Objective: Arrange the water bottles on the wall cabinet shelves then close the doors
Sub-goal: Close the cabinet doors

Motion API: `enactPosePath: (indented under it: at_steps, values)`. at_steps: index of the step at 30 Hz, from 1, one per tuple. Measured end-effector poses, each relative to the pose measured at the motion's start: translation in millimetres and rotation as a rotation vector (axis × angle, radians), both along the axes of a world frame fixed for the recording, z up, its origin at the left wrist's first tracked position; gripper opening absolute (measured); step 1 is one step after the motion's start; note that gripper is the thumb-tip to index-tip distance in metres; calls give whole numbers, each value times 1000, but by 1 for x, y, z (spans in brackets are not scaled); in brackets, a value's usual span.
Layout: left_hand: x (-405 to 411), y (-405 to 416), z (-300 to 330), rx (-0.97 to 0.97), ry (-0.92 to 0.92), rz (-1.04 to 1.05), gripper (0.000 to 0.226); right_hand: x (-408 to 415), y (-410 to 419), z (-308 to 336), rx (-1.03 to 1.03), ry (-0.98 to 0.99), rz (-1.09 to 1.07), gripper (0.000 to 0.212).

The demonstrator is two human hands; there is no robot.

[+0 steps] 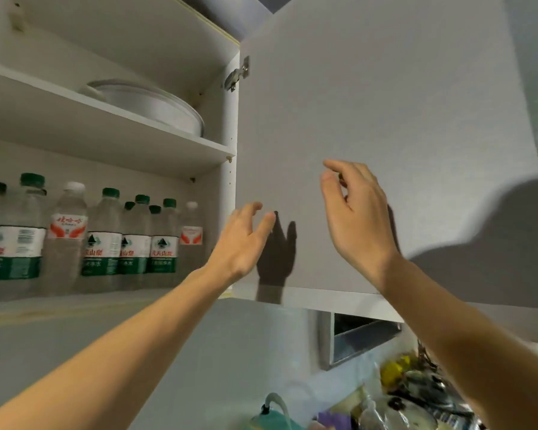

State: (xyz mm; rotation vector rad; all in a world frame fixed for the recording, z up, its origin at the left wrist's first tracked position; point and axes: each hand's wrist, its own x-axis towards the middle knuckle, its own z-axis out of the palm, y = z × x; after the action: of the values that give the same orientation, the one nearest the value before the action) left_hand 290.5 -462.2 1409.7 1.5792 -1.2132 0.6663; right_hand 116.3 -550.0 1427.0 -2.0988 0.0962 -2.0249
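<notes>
Wall cabinet: right door (385, 119) stands open, swung outward on its hinge (237, 76). Water bottles (103, 234) stand upright in a row on the lower shelf (75, 301) (green caps mostly, two white). Upper shelf (106, 119) carries a white round pan (156, 107). Left hand (241, 240) is raised before the door's inner edge, fingers loosely spread, holding nothing. Right hand (354, 212) is raised before the door face, fingers relaxed and slightly curled, empty; contact with the door cannot be told.
</notes>
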Motion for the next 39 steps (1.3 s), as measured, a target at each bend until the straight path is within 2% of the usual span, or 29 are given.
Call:
enactPosePath:
  at_steps: [5, 8, 11, 15, 19, 24, 26, 31, 36, 39]
  values:
    - [-67, -45, -17, 39, 38, -34, 77, -71, -24, -15, -111, -95, -276, 45]
    - [-102, -65, -24, 74, 49, -42, 84, -104, -40, -27, -170, -89, -602, 51]
    - [-125, -75, -30, 132, 34, -50, 88, -122, -56, -39, -80, -26, -748, 65]
    - [-144, -76, -31, 293, -72, -18, 92, -135, -72, -57, 134, 53, -571, 84]
    - [-157, -68, -31, 378, -119, -23, 92, -161, -82, -54, 169, -87, -223, 86]
    - [-168, -42, -29, 321, -85, -64, 89, -180, -62, -58, 0, -186, -95, 67]
    - [-171, -23, -27, 273, -69, -108, 87, -177, -42, -62, 29, -222, -25, 65]
    - [-174, 39, -17, 159, -61, -219, 76, -158, 30, -69, 160, -268, 365, 56]
    - [-175, 120, -7, 53, 143, -398, 62, -133, 114, -72, 131, -263, 596, 39]
    - [-166, 169, -3, 87, 224, -486, 60, -108, 162, -75, 87, -215, 664, 29]
